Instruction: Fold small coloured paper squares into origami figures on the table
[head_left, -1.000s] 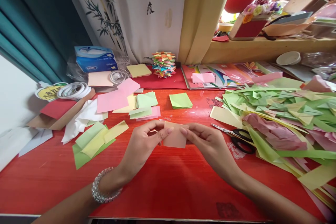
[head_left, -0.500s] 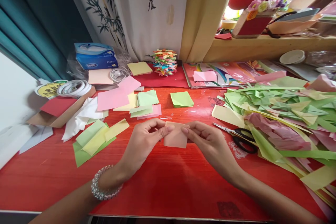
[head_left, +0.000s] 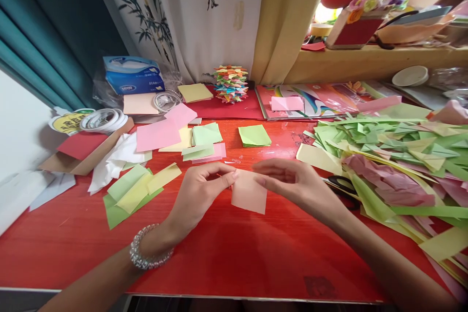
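A small square of pale pink paper (head_left: 249, 195) hangs above the red table (head_left: 219, 253), a little right of the middle. My left hand (head_left: 203, 187) pinches its upper left corner between thumb and fingers. At the upper right corner, my right hand (head_left: 288, 180) has its thumb against the paper, with its fingers stretched out behind and partly blurred. A stack of green squares (head_left: 255, 136) lies just beyond the hands.
Scissors (head_left: 341, 185) lie partly behind my right forearm. Green and pink folded scraps (head_left: 391, 141) are heaped on the right. Loose coloured sheets (head_left: 137, 190) and a cardboard tray (head_left: 87, 161) are on the left. A folded paper tower (head_left: 231, 84) stands at the back.
The pink paper now shows a larger face and hangs lower. My right hand's fingers have straightened, and the hand now covers the scissors' blades.
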The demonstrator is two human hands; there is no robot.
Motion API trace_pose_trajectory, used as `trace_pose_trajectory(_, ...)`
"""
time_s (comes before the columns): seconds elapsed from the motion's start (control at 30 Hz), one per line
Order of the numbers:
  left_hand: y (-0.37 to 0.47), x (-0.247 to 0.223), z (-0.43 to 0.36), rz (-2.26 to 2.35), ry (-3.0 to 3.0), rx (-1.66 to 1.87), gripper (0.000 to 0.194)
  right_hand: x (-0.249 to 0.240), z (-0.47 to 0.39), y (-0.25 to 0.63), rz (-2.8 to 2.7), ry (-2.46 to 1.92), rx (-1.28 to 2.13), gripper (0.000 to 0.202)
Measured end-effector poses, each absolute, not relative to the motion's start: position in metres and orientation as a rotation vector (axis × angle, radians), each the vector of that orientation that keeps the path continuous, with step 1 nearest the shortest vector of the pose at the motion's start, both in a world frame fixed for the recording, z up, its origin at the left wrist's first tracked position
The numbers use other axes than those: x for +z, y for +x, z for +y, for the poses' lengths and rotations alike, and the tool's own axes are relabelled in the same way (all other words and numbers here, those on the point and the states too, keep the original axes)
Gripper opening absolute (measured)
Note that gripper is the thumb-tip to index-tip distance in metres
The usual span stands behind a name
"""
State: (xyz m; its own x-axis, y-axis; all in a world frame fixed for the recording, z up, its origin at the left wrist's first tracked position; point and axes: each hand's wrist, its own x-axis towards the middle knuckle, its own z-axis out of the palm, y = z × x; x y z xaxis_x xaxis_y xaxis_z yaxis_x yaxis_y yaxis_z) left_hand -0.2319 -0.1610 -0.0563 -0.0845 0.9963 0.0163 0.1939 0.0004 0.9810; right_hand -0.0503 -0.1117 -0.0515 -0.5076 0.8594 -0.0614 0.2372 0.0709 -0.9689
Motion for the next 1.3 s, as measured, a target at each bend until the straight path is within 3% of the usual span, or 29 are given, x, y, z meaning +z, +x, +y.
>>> trace_pose_trajectory(0.1,-0.228,-0.055,-0.164,1.385,1.354,1.091,0.015,-0.051,-0.113,-0.051,-1.797,-1.046,1.353,0.028)
trace_pose_trajectory(0.23,-0.224,-0.057,-0.167,1.406,1.464,0.995,0.016,-0.061,-0.122,-0.058,-1.981,-1.057,1.190,0.016)
trace_pose_trajectory(0.4,-0.224,-0.063,-0.166,1.389,1.448,0.899,0.020,-0.069,-0.127,-0.063,-2.063,-1.107,1.004,0.017)
trace_pose_trajectory(0.73,-0.223,-0.069,-0.164,1.379,1.321,0.862,0.020,-0.083,-0.126,-0.063,-2.344,-1.061,0.344,0.025)
trace_pose_trajectory(1.3,-0.227,-0.057,-0.164,1.407,1.363,0.733,0.009,-0.059,-0.100,-0.042,-1.950,-1.153,0.111,0.008)
